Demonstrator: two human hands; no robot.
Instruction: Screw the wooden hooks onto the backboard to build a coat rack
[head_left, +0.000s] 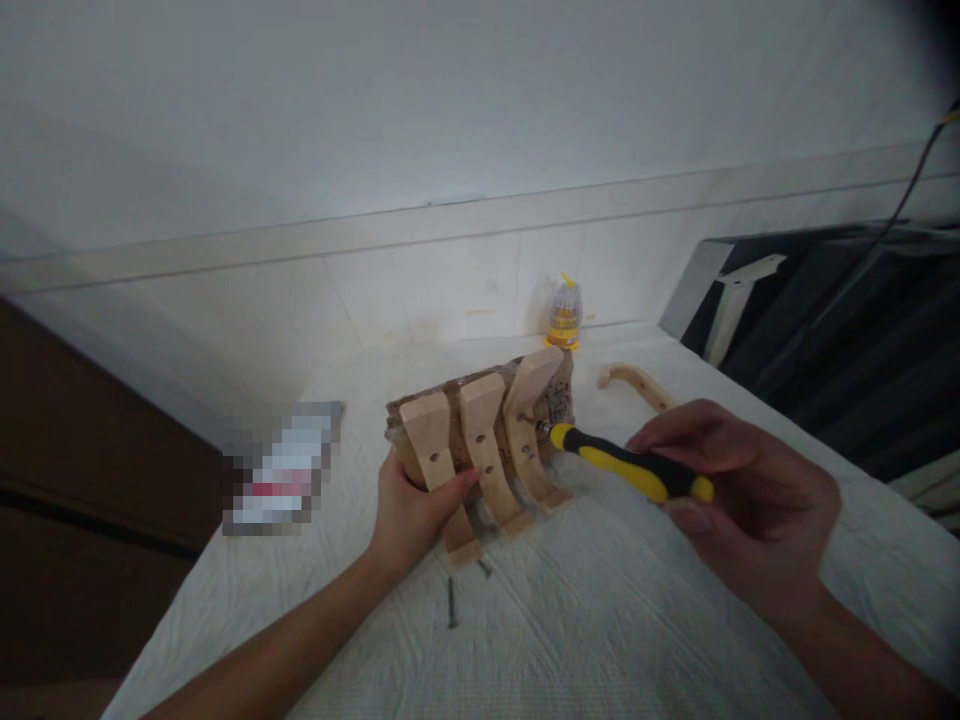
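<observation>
My left hand [416,510] grips the left part of a rough brown board [556,400], its thumb lying across the pale wooden hooks. Three hooks stand side by side on the board: a left hook [429,420], a middle hook [484,410] and a right hook [529,390], each with screw holes. Between the fingers and thumb of my right hand [750,490] is a yellow and black screwdriver [637,468]. Its tip meets the right hook near the upper screw hole. Two loose screws, a long screw [451,603] and a short screw [484,569], lie below the board.
Behind the board stands a clear and yellow screwdriver bit case [565,315]. One more wooden hook [636,382] lies to the right on the white cloth [570,620]. At the left is a blurred-out packet [285,470]. A dark ridged panel [847,320] borders the right side.
</observation>
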